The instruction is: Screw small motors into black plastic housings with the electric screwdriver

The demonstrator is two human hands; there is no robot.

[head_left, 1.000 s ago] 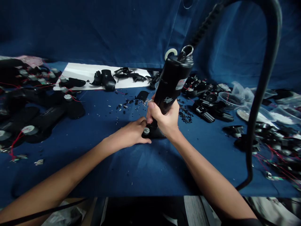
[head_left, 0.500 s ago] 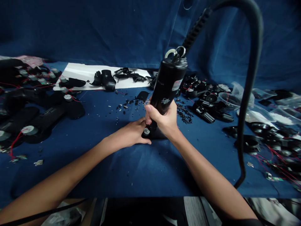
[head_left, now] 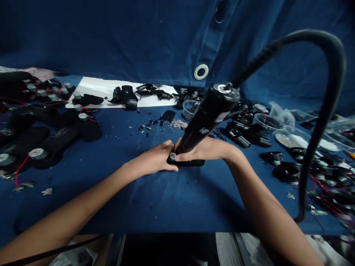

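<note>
My right hand [head_left: 215, 148] is closed round a black electric screwdriver [head_left: 206, 120], which leans with its corded end up and to the right. Its tip is hidden by my fingers, low over a flat black plastic part [head_left: 195, 163]. My left hand [head_left: 156, 159] grips the left end of that part, thumb at the near edge and fingers on the far side. A small round silver-grey piece [head_left: 172, 156] shows between the two hands. Just beyond them lie a pile of tiny screws [head_left: 179, 124] and a flat black piece [head_left: 168, 116].
A thick black cable [head_left: 316, 122] loops down on the right. Black housings with motors and red wires [head_left: 55, 144] lie left, more black parts [head_left: 294, 170] right. Clear plastic tubs [head_left: 267, 122] stand behind. A white sheet [head_left: 95, 88] carries black parts. A blue curtain [head_left: 111, 37] closes the back.
My right hand and the screwdriver have come lower and tipped further right, the wrist now bent. The cable has swung right. My left hand stays nearly in place on the black part.
</note>
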